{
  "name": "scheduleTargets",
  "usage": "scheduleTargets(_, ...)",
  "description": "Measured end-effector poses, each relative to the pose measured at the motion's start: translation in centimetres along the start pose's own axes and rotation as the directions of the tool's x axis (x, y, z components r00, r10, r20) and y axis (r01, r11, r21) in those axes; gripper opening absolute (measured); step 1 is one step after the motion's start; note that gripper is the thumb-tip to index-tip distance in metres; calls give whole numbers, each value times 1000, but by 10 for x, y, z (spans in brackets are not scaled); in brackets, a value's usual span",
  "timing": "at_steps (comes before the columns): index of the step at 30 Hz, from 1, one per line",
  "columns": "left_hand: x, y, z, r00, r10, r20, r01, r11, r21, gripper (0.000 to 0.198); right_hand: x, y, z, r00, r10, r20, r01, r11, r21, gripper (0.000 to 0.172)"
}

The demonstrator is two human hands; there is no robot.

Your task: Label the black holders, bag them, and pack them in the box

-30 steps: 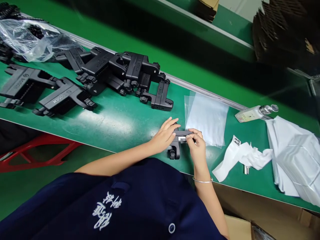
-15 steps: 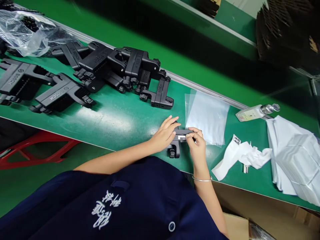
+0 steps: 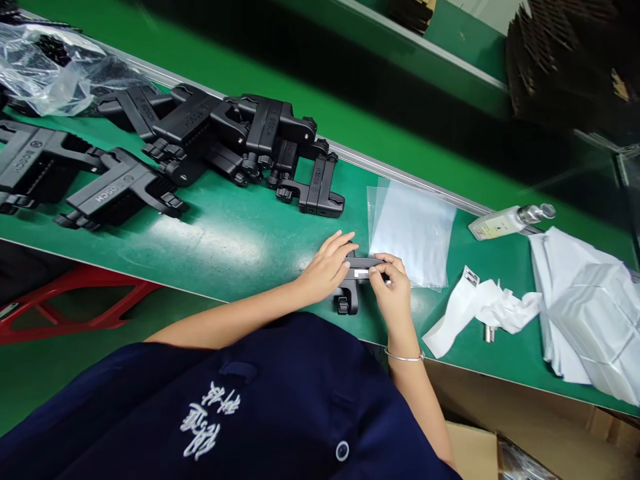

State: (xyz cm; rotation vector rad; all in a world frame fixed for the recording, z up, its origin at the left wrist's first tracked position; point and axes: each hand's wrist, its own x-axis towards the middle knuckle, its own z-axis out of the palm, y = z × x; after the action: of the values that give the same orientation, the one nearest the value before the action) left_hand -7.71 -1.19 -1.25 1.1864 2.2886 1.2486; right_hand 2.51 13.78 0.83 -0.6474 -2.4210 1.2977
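Note:
A black clamp lies on the green table in front of me, its knob towards my body. My left hand rests across its left end, fingers stretched over the body and thumb against the side, holding it down. A small silver-white label sits on the clamp's side face. My right hand pinches the label's right end between thumb and forefinger, while its other fingers curl behind the clamp. Part of the clamp is hidden beneath both hands.
Several black Bosch clamps are piled at left, beside clear plastic wrap. Clear bags lie beyond my hands. A bottle, a crumpled label strip and a white bundle are at right. A red stool stands below the table edge.
The label's visible strip looks slightly flatter against the clamp, and my right fingertips have shifted very slightly. The whole view has drifted a little; my left hand keeps its place on the clamp.

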Motion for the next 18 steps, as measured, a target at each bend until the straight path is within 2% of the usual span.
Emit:
scheduleTargets(7,-2,0,-1,999,28,-40,-26,998,54,39,1,0,-1,1000,1,-1,-1,1000,7,16)
scheduleTargets(10,-6,-2,-6,982,180,-61,-168,973,159,35,1,-2,2,1000,-9,4,9,1000,3,16)
scheduleTargets(12,-9,-4,-12,940,341,6,-331,908,257,30,1,-2,2,1000,-21,2,21,1000,-8,17)
scheduleTargets(14,-9,-6,-18,884,453,116,-464,819,338,28,2,0,-5,999,-38,13,38,999,-24,20)
scheduleTargets(17,-3,-8,-30,819,515,254,-573,720,390,30,3,7,-27,986,-47,157,44,999,26,17)
scheduleTargets(18,1,-9,-34,792,534,296,-610,692,386,31,4,11,-36,972,-46,231,34,998,54,27)
